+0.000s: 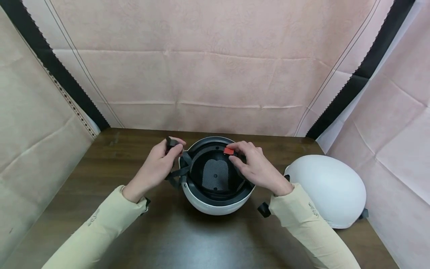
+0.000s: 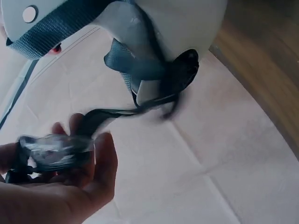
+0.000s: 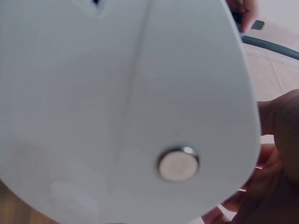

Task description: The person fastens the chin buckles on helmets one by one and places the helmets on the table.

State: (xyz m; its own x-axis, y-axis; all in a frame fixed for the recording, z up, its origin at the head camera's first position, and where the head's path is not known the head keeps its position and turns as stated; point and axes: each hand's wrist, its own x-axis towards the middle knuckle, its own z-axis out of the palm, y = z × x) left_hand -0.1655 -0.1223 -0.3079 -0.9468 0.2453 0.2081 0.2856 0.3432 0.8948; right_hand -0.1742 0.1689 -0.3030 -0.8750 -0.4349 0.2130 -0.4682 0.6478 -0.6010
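An upside-down white helmet (image 1: pixel 216 210) rests on the table, its black padded lining (image 1: pixel 215 175) facing up. At its left side my left hand (image 1: pixel 156 164) grips a black buckle piece (image 1: pixel 171 144) on a dark strap (image 1: pixel 180 172). The left wrist view shows that buckle (image 2: pixel 58 151) blurred across the fingers, with its strap running to the helmet. Over the right rim, my right hand (image 1: pixel 258 166) pinches a red buckle piece (image 1: pixel 228 151) between thumb and fingers. In the right wrist view the white shell (image 3: pixel 117 93) with a round rivet (image 3: pixel 178 165) hides part of this hand.
A second white helmet (image 1: pixel 327 190) lies dome-up on the right, partly behind the right sleeve. A black buckle end (image 1: pixel 264 209) pokes out beside that sleeve. The brown wooden table (image 1: pixel 161 239) is bounded by pale fabric walls (image 1: pixel 208 82) at the back and both sides.
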